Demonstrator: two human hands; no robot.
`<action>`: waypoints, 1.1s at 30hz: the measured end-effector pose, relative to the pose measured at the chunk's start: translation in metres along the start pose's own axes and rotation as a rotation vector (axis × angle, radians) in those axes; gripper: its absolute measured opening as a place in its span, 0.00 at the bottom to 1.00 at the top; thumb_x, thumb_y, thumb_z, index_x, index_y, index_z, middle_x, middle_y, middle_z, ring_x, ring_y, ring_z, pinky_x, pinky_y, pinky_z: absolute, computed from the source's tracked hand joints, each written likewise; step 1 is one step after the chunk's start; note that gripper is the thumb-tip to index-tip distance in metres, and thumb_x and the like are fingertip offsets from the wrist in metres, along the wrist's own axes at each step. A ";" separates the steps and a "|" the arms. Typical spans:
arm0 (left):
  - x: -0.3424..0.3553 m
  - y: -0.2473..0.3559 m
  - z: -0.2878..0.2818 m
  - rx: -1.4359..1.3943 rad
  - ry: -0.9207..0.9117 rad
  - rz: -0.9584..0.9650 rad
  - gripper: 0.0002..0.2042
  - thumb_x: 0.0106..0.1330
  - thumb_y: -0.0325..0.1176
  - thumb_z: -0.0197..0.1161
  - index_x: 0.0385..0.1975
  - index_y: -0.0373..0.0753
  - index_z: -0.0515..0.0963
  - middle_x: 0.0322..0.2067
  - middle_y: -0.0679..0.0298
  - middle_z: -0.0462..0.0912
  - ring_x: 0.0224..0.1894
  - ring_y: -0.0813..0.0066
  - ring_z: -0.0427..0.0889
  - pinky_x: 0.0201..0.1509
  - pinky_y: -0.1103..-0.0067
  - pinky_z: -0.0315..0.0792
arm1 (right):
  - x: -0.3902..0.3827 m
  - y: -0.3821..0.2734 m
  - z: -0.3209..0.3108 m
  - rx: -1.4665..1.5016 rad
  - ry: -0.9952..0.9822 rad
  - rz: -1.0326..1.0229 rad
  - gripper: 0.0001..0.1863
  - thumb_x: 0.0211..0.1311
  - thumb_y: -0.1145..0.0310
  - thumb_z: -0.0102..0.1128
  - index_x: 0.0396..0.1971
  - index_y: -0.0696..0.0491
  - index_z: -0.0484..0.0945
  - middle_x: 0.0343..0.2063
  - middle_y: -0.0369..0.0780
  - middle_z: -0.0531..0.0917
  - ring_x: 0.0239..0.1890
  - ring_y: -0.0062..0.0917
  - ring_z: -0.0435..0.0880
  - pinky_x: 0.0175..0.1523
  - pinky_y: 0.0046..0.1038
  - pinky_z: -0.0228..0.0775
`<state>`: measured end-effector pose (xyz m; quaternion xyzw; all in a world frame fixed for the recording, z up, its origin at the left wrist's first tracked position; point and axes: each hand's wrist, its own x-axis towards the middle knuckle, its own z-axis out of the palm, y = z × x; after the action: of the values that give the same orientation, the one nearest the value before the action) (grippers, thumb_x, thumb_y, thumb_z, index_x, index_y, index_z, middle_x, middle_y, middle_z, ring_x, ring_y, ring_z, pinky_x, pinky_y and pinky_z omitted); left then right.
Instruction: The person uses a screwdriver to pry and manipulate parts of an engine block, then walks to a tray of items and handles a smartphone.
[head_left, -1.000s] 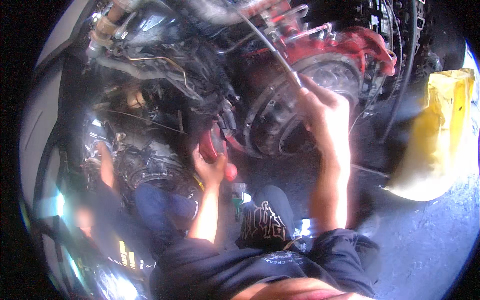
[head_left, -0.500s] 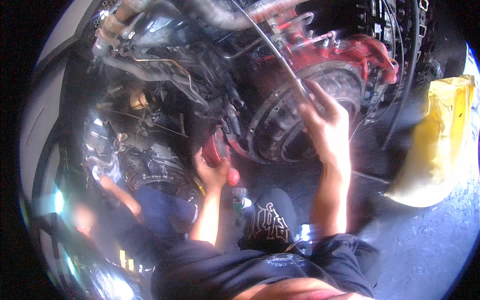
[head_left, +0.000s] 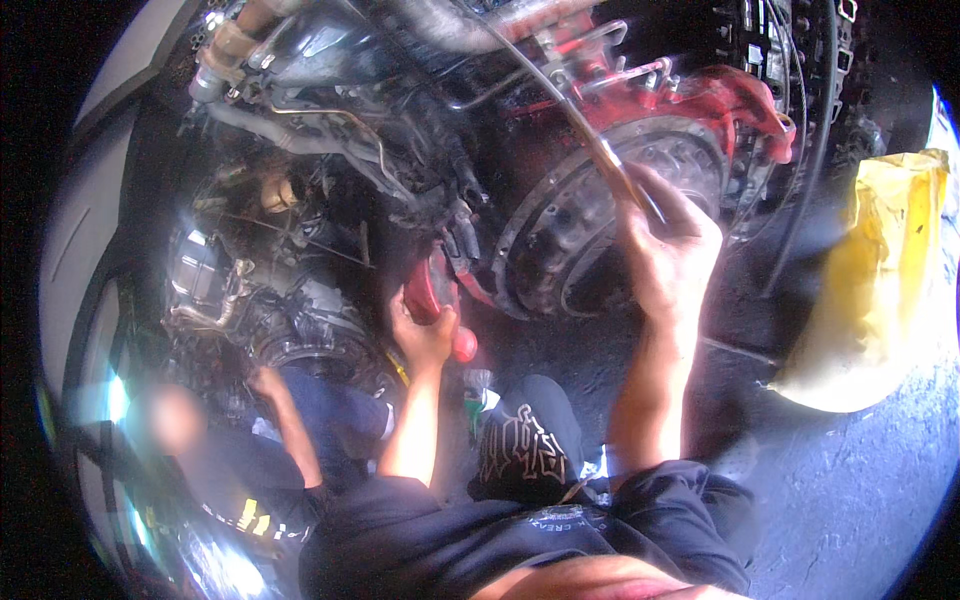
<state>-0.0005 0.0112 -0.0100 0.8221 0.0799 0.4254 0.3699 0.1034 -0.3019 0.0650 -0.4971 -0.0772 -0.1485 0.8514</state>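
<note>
My right hand (head_left: 668, 235) is closed on a long, thin metal rod (head_left: 572, 110) that slants up and left over a dark round plate (head_left: 540, 225) with a bolted rim and a red painted bracket (head_left: 745, 95) above it. My left hand (head_left: 425, 330) grips a red part (head_left: 438, 285) with its fingers round it, low at the left of the round plate, below dark hoses (head_left: 462, 240). A red rounded knob (head_left: 463, 345) shows just right of that hand; whether it joins the red part I cannot tell.
A yellow sack (head_left: 878, 280) stands at the right on a dark floor (head_left: 840, 490). At the left a co-worker (head_left: 240, 460) has an arm raised toward greasy engine parts (head_left: 200, 270). Pipes (head_left: 250, 120) and chassis parts fill the top of the view.
My right hand has moved down and to the right along with the rod. My left hand has barely moved. The co-worker's hand has moved down and to the right.
</note>
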 end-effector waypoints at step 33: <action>0.003 0.006 -0.002 0.053 -0.043 -0.040 0.31 0.45 0.25 0.66 0.53 0.26 0.64 0.48 0.53 0.73 0.53 0.65 0.74 0.61 0.71 0.65 | 0.007 -0.030 0.009 -0.337 0.056 -0.171 0.12 0.55 0.71 0.64 0.39 0.58 0.84 0.33 0.49 0.85 0.36 0.31 0.87 0.44 0.26 0.76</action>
<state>-0.0017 0.0092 -0.0031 0.8387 0.0998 0.3980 0.3581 0.1000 -0.3092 0.0961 -0.6198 -0.0693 -0.2450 0.7423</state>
